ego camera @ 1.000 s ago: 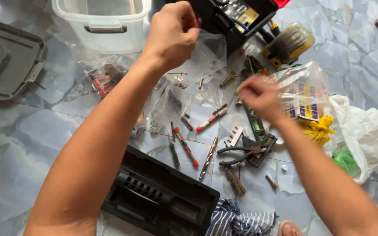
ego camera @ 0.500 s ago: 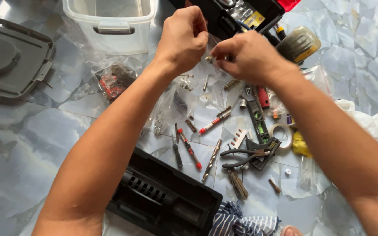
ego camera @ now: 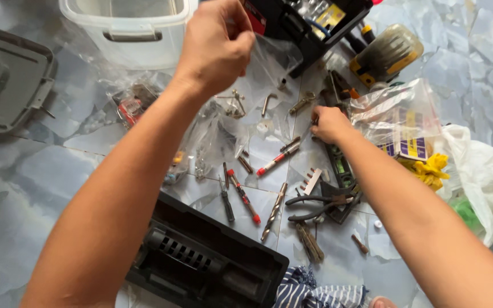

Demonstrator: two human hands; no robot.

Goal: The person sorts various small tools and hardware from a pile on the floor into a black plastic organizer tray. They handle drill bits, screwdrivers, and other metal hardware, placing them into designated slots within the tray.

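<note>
The left hand [ego camera: 215, 48] is raised above the marbled blue-grey tile floor [ego camera: 35, 182], its grip pinching the upper edge of a clear plastic bag [ego camera: 266, 71]; the thin, crinkled film hangs limp from the fingers, glossy and see-through, in front of a black toolbox [ego camera: 303, 23]. The right hand [ego camera: 329, 122] is down low among scattered small metal hardware, fingers curled together on something small I cannot make out. Near it lie a red-tipped marker-like tool [ego camera: 275, 161], a twisted steel drill bit [ego camera: 273, 211], dark pliers [ego camera: 318, 202] and a narrow green-vialed spirit level [ego camera: 340, 165]. A second clear bag with yellow-and-purple packets [ego camera: 400, 122] sits just right of that hand. A ribbed black plastic case [ego camera: 206, 256] lies lower down, and a translucent white tub [ego camera: 129, 28] stands at the top.
</note>
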